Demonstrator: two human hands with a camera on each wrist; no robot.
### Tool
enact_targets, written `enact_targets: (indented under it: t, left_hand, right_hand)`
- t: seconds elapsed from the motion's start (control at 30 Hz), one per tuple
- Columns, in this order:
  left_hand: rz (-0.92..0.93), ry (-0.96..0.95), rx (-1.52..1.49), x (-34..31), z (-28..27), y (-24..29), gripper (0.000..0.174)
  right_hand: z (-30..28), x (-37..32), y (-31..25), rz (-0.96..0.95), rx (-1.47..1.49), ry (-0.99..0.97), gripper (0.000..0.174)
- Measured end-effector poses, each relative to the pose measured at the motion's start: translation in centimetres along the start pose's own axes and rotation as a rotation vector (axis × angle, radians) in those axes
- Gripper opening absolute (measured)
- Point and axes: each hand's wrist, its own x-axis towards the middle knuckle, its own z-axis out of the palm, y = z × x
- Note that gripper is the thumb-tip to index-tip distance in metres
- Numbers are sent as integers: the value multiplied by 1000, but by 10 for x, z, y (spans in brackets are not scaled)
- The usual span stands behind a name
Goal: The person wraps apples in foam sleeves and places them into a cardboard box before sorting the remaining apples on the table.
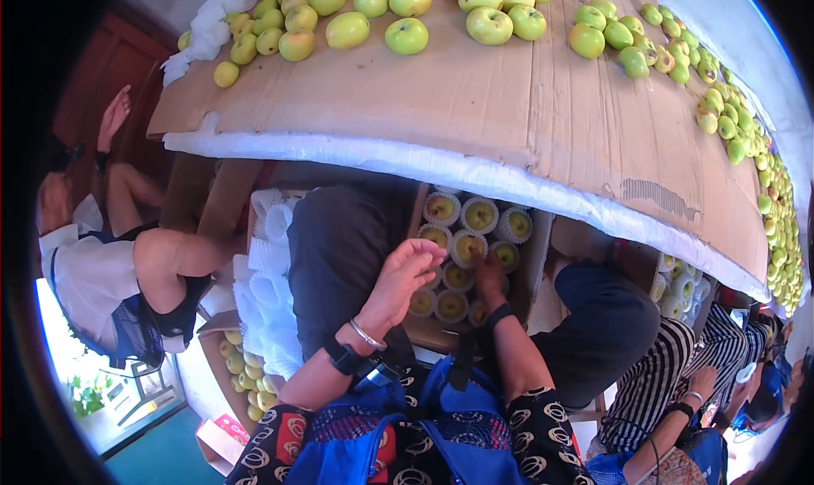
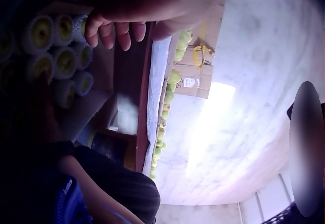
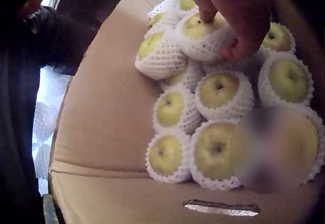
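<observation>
My right hand (image 1: 489,280) reaches into a cardboard box (image 1: 536,260) of yellow-green apples in white foam net sleeves. In the right wrist view that hand (image 3: 236,13) grips one sleeved apple (image 3: 200,33), a finger on its top and the thumb at its side. Other sleeved apples (image 3: 218,92) lie packed around and below it. Over the box's left side hangs my left hand (image 1: 398,277), its fingers loosely bent with nothing in them. The left wrist view shows the same hand (image 2: 127,18) with fingertips apart from the apples (image 2: 65,61).
A cardboard-covered table (image 1: 407,103) with loose green apples (image 1: 490,25) spans the front. Left of my leg lies a pile of empty foam sleeves (image 1: 270,303), near a box of bare apples (image 1: 246,370). People sit on both sides, one in striped trousers (image 1: 649,375).
</observation>
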Motion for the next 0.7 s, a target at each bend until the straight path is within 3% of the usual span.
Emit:
enact_targets:
  t: [0.13,0.23,0.3,0.4,0.5,0.57,0.6,0.63,0.7]
  left_hand:
    - [10,-8,-8,0,-2,-1,15]
    - [4,-22,-14,-1,-2,-1,15]
    - [4,-24,-9,-1,-3,1,14]
    - [-8,-48,-17,-4,-3,1,14]
    - [-18,-40,-28,-6,-6,1,16]
    - [-4,-132,-54,-13,2,4,18]
    - [26,-195,-73,-20,1,12,20]
    - [0,-320,-150,-28,-4,18,23]
    - [-4,-431,-190,-39,-12,25,25]
  right_hand:
    - [10,1,5,-6,106,82,56]
    - [6,3,2,33,-9,36,60]
    - [7,2,6,-4,-122,142,64]
    - [2,8,14,80,-40,63,67]
    - [-8,-18,-43,209,44,19,59]
    - [-23,19,28,-174,-843,31,48]
    - [-26,87,158,-450,-866,103,38]
    - [-34,85,161,-581,-1063,236,36]
    - [-56,57,87,-287,-159,97,35]
